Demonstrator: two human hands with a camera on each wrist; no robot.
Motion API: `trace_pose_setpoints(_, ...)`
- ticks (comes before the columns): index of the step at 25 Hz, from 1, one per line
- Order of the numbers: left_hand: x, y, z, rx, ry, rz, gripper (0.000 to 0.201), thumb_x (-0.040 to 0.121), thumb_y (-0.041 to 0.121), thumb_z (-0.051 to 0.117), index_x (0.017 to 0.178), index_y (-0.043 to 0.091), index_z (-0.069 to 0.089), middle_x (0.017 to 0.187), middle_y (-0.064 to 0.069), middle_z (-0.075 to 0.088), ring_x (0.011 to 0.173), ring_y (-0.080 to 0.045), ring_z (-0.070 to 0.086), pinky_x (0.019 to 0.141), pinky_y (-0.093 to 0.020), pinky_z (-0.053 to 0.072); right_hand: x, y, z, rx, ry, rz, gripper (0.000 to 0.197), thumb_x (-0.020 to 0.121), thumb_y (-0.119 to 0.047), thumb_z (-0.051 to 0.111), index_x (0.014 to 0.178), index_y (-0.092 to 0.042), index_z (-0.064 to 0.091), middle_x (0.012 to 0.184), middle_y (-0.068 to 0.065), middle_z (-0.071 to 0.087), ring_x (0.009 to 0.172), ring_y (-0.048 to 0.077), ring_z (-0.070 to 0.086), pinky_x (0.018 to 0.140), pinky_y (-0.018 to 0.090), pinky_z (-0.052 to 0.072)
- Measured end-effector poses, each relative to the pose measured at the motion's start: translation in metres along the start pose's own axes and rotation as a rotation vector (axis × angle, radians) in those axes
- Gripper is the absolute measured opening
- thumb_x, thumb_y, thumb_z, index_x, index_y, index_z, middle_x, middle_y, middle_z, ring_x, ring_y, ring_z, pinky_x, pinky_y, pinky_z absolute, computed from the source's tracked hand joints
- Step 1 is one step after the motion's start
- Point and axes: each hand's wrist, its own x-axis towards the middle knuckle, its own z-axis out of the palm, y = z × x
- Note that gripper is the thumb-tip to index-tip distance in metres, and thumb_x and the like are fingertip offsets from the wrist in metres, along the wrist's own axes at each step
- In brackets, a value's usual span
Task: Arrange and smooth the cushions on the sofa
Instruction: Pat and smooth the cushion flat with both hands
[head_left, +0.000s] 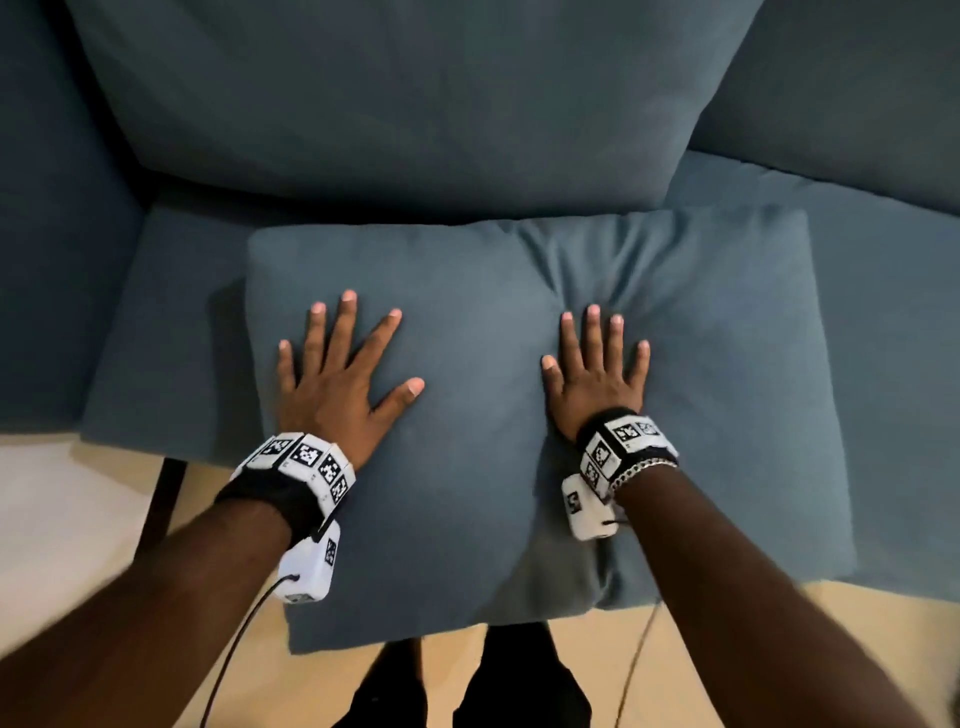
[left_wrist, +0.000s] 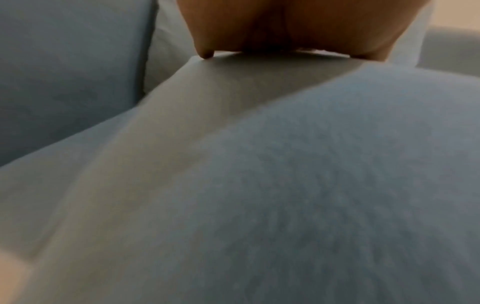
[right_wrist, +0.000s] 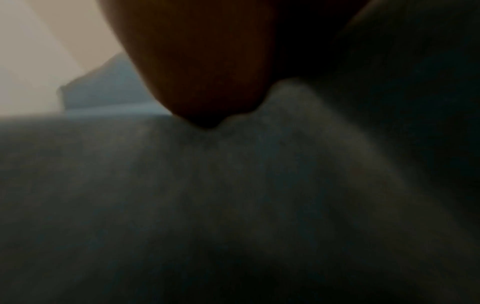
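A blue loose cushion (head_left: 483, 467) lies flat on the sofa seat (head_left: 171, 332), its near edge hanging over the seat's front. My left hand (head_left: 340, 364) presses flat on its left half with fingers spread. My right hand (head_left: 597, 364) presses flat on its right half, fingers straight, and creases fan out in the fabric just beyond those fingertips. In the left wrist view the palm (left_wrist: 285, 26) rests on the cushion fabric (left_wrist: 311, 185). The right wrist view is dark, with the palm (right_wrist: 207, 72) sunk into the cushion (right_wrist: 233, 195).
A large blue back cushion (head_left: 405, 98) stands behind the loose one. A second back cushion (head_left: 857, 88) and seat (head_left: 893, 322) lie to the right, the sofa arm (head_left: 57, 218) to the left. Light floor (head_left: 67, 519) and my legs (head_left: 467, 686) are below.
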Motion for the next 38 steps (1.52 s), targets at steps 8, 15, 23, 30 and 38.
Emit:
trace_pose_setpoints(8,-0.056,-0.098,0.036,-0.77,-0.017,-0.331,0.089,0.08,0.086,0.045,0.155,0.062,0.002,0.171,0.002,0.022,0.156,-0.018,0.024,0.127,-0.043,0.023,-0.064,-0.11,-0.048,0.372,0.718,-0.336,0.065,0.101,-0.045,0.046,0.16,-0.023,0.03,0.17,0.005,0.012,0.159,0.034,0.007,0.128,0.053,0.004)
trace_pose_setpoints(15,-0.091,-0.112,0.056,-0.904,-0.073,-0.4,0.083,0.091,0.077,0.039,0.162,0.045,0.01,0.165,0.005,0.034,0.146,-0.018,0.04,0.118,-0.028,0.028,-0.068,-0.181,-0.027,0.349,0.159,-0.32,0.066,0.102,-0.056,0.045,0.159,-0.028,0.028,0.173,0.008,0.003,0.159,0.03,-0.006,0.126,0.059,0.004)
trace_pose_setpoints(23,-0.143,-0.122,0.078,-0.867,-0.322,-0.601,0.091,0.079,0.078,0.016,0.158,0.034,0.031,0.151,-0.017,0.054,0.133,-0.04,0.055,0.105,-0.036,0.042,-0.084,-0.248,0.063,-0.26,-0.081,-0.574,0.069,0.102,-0.059,0.037,0.162,-0.032,0.019,0.173,0.002,-0.009,0.157,0.028,-0.02,0.121,0.064,-0.016)
trace_pose_setpoints(30,-0.146,-0.116,0.09,-0.964,-0.308,-0.66,0.08,0.095,0.08,0.025,0.148,0.024,0.045,0.146,-0.014,0.056,0.134,-0.036,0.054,0.096,-0.028,0.04,-0.124,-0.204,0.067,-0.079,0.368,-0.635,0.064,0.1,-0.049,0.05,0.159,-0.033,0.033,0.171,0.005,0.003,0.159,0.026,-0.003,0.123,0.059,-0.006)
trace_pose_setpoints(38,-0.128,-0.084,0.089,-0.706,0.051,-0.294,0.088,0.096,0.065,0.028,0.165,0.016,0.002,0.173,-0.008,0.005,0.159,-0.025,0.01,0.128,-0.046,0.017,-0.12,-0.181,0.029,0.232,0.601,-0.499,0.064,0.099,-0.044,0.047,0.16,-0.031,0.032,0.169,0.001,0.002,0.159,0.031,0.002,0.124,0.061,-0.005)
